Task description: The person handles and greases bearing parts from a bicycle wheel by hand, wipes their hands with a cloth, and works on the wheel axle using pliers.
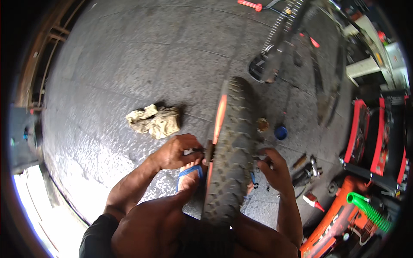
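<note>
An upright knobby bicycle wheel [234,124] with an orange-marked rim stands between my legs. On its left, my left hand [183,150] has curled fingers at the hub area, closed on something small that I cannot make out. Across the tyre, my right hand [272,167] is at the hub's other side, fingers bent and pinched on something mostly hidden. My left foot in a blue flip-flop [190,180] is below my left hand. A crumpled cream rag [152,122] lies left of the wheel; a blue round container [280,133] and a small brownish tin [262,124] sit to its right.
Tools [307,172] lie right of my right hand, beside a white-and-red bottle [310,198]. An orange compressor [327,228] with a green coiled hose [365,208] and a red-black tool box [359,129] line the right. Metal parts [266,56] lie ahead.
</note>
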The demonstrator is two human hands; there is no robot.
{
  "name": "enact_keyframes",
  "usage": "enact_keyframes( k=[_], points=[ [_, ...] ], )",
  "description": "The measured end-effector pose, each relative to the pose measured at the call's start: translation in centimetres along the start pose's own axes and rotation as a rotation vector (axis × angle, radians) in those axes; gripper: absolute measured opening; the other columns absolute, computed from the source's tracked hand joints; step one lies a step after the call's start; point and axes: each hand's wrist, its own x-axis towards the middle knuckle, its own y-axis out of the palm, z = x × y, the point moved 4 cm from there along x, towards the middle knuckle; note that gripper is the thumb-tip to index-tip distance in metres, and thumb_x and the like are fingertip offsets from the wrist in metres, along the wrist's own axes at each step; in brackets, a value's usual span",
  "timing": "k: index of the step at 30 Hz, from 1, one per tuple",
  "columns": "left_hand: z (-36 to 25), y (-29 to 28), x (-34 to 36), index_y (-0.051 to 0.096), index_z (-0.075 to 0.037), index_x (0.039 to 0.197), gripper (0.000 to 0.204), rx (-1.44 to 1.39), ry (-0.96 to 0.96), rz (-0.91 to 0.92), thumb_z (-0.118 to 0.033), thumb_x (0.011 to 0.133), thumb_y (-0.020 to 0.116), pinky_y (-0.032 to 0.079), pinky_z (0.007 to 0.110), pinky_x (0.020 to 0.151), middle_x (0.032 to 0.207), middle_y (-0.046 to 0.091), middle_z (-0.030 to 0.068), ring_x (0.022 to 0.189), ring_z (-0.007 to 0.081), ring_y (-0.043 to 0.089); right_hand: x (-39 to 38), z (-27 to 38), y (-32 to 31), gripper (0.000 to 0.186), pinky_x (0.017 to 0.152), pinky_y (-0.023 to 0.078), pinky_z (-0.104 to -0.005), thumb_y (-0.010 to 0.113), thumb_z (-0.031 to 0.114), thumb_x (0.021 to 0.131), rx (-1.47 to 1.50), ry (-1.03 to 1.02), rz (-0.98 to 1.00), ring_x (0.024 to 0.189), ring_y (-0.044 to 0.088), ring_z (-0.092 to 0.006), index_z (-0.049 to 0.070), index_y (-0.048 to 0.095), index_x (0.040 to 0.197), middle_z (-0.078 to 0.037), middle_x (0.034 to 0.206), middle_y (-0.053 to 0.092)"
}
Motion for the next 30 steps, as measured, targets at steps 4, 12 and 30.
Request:
enact_keyframes(
  k=[4,12,30],
  points=[
    [0.3,0.8,0.1,0.068,0.0,0.096,0.017,-0.021,-0.006,0.04,-0.012,0.085,0.073,0.049,0.043,0.072,0.086,0.063,0.0147,0.084,0.0329,0.063,-0.6,-0.6,-1.2,0.03,0.067,0.043,-0.0257,0.068,0.009,0.087,-0.046,0.101,-0.091,0.073,0.052,-0.0076,0.004,0.061,0.116,-0.003,0.095,0.06],
    [0.5,1.4,-0.2,0.069,-0.002,0.097,0.018,-0.075,-0.011,0.017,-0.019,0.089,0.068,0.051,0.043,0.076,0.087,0.064,0.0149,0.086,0.0331,0.063,-2.2,9.4,-2.1,0.045,0.076,0.046,-0.027,0.06,0.036,0.096,-0.008,-0.07,-0.352,0.083,0.056,-0.0116,0.002,0.056,0.124,-0.008,0.107,0.061],
    [1.0,3.3,-2.4,0.068,-0.003,0.104,0.033,-0.263,-0.017,-0.202,-0.033,0.093,0.066,0.052,0.041,0.073,0.09,0.066,0.0123,0.084,0.0279,0.065,-2.4,17.9,0.2,0.087,0.114,0.027,-0.0401,0.053,0.038,0.096,-0.128,-0.056,-0.305,0.134,0.039,-0.029,-0.002,0.002,0.155,-0.022,0.151,0.03]
  ],
)
